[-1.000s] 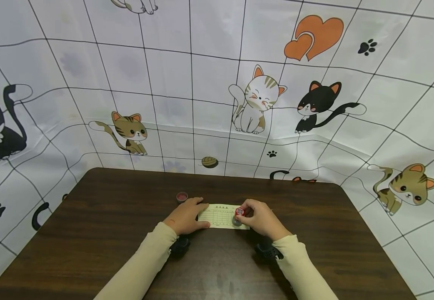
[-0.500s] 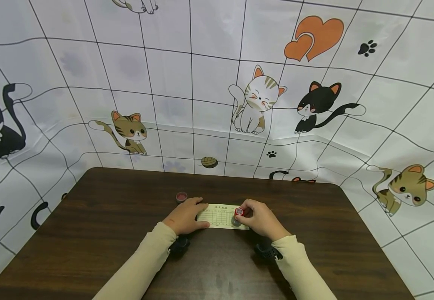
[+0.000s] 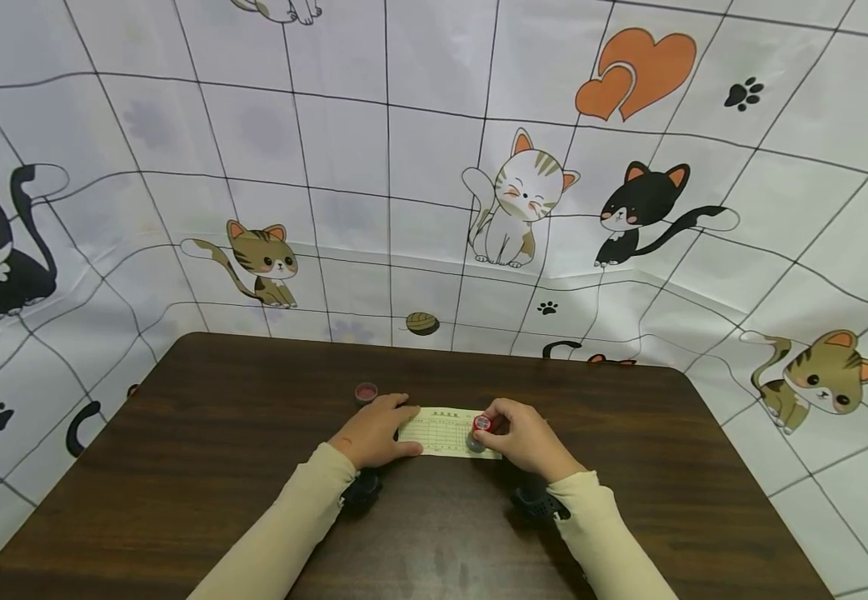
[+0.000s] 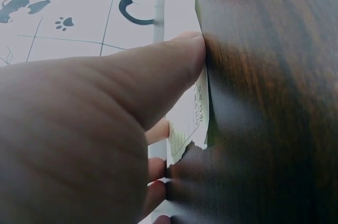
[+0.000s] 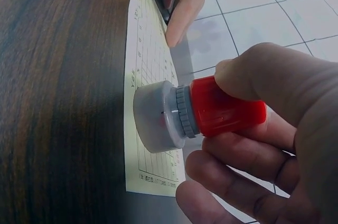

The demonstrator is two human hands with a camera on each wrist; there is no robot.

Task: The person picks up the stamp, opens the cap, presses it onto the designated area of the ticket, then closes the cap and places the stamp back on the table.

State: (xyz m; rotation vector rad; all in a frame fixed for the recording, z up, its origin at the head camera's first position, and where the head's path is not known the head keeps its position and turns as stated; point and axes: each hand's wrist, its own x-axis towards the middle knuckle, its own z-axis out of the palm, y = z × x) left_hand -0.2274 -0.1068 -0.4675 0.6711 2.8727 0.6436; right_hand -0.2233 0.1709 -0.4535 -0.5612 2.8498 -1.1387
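A pale yellow printed form slip (image 3: 440, 430) with a ruled grid lies flat on the dark wooden table. My left hand (image 3: 376, 433) rests on its left end, thumb on the near edge and fingers spread toward the far edge. One end of the slip is torn ragged in the left wrist view. With thumb and fingers my right hand (image 3: 530, 440) pinches the red handle of a round ink stamp (image 5: 227, 108). The stamp's grey translucent base stands on the right part of the slip, and its underside is hidden.
A small round cap (image 3: 366, 392), reddish inside, sits on the table just beyond the left hand. Behind the table (image 3: 179, 467) hangs a white sheet (image 3: 344, 150) with grid lines and printed cats. Dark straps circle both wrists.
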